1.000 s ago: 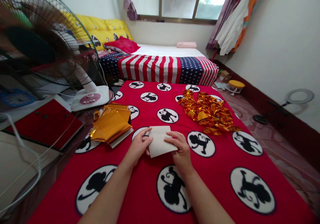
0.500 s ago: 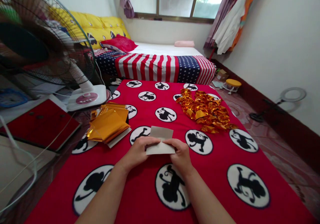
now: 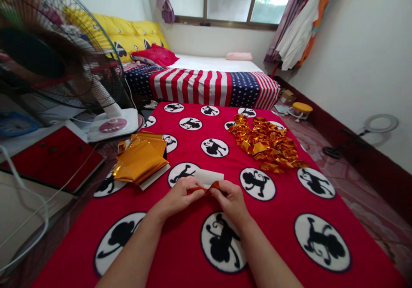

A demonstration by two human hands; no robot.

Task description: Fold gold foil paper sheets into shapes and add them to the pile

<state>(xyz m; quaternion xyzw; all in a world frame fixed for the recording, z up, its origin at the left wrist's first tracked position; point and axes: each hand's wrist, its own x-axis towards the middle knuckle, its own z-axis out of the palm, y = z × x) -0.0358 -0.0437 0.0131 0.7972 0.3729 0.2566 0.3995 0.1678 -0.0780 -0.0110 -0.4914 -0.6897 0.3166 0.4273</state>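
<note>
Between both hands is a sheet of foil paper (image 3: 209,175), its pale back showing at the far side and its shiny orange face along the near edge, which is bent up. My left hand (image 3: 183,197) pinches the sheet's left part between thumb and fingers. On the right part, my right hand (image 3: 230,199) grips it the same way, the two thumbs close together near the middle. Left of the hands lies a loose stack of gold foil sheets (image 3: 141,159). Farther off at the right, a pile of folded gold foil pieces (image 3: 267,144) rests on the red cloth (image 3: 167,245).
A standing fan (image 3: 112,122) is at the left, beside a red panel (image 3: 54,159). Behind is a bed with a striped and starred cover (image 3: 193,84). A yellow stool (image 3: 302,107) and a ring-shaped stand (image 3: 381,123) are on the floor at the right.
The sheet's near edge, flat and pale before, is now bent up so its orange face shows. Both hands have turned with it, thumbs now on the near side.
</note>
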